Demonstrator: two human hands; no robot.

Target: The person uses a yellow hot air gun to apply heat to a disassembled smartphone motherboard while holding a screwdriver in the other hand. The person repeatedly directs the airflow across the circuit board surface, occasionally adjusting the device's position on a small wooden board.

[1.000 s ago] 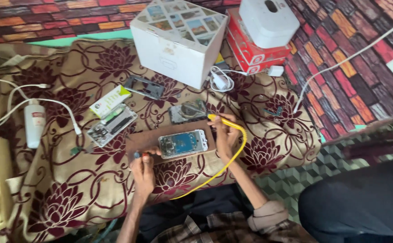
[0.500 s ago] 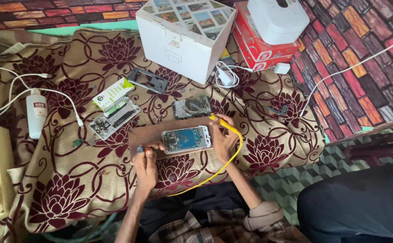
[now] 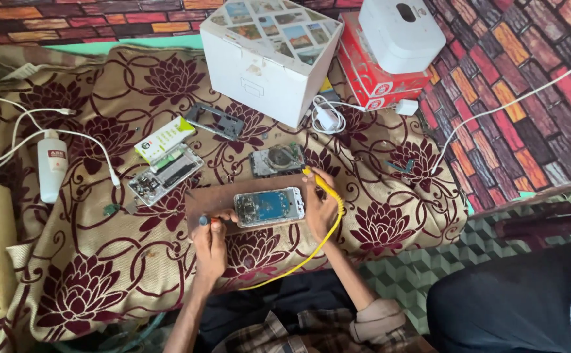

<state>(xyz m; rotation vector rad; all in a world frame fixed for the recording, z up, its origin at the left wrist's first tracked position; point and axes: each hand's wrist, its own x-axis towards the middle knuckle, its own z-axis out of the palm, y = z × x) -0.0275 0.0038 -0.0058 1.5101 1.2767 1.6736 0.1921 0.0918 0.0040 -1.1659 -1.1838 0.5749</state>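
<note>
An opened phone body [image 3: 269, 207] with its inner parts bare lies on a brown board [image 3: 201, 200] over a maroon flowered cloth [image 3: 102, 261]. My left hand [image 3: 210, 243] sits at the phone's left end and grips a small dark-tipped tool [image 3: 203, 220]. My right hand [image 3: 321, 206] rests at the phone's right end, holding a yellow-handled tool [image 3: 315, 179] whose yellow cable [image 3: 298, 265] loops down toward me.
Other phone parts lie behind: a circuit-filled frame [image 3: 166, 175], a dark frame [image 3: 217, 120], a round-coil back [image 3: 277, 159]. A white box [image 3: 269, 55], red boxes [image 3: 377, 82], a white bottle [image 3: 52, 165], a charger with cable [image 3: 328, 117] and another person's dark leg [image 3: 514, 307] are nearby.
The camera has shifted slightly. Both hands stay at the ends of the opened phone with their tools.
</note>
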